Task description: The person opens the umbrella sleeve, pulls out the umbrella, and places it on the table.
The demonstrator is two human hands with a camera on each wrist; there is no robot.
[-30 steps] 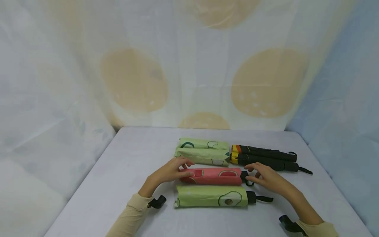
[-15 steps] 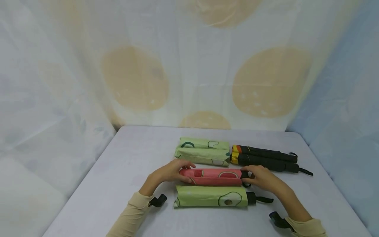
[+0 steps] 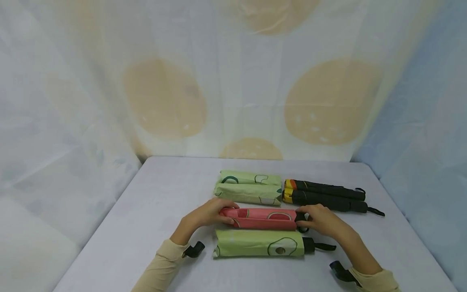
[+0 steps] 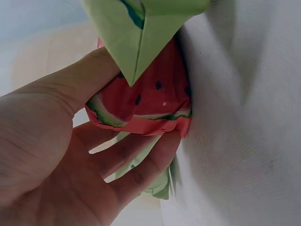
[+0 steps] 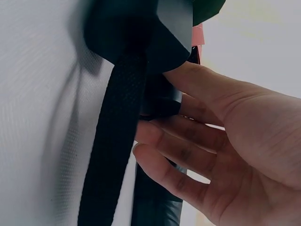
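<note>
A folded pink watermelon-print umbrella (image 3: 262,218) lies across the middle of the table (image 3: 153,219). My left hand (image 3: 215,212) grips its left end, thumb and fingers curled round the pink fabric (image 4: 146,101). My right hand (image 3: 316,220) grips the black handle (image 3: 300,217) at its right end; in the right wrist view the fingers (image 5: 178,155) wrap that handle (image 5: 160,101). Just in front lies a green avocado-print umbrella (image 3: 260,247) with a black handle (image 3: 308,245) and strap (image 5: 113,155).
Two more green folded umbrellas (image 3: 249,188) lie behind the pink one. Two black umbrellas (image 3: 324,194) with yellow and orange tips lie to their right. A pale cloth with large tan circles (image 3: 164,97) hangs behind the table.
My right hand moved left and closed on the pink umbrella's black handle. My left hand settled its grip on the other end.
</note>
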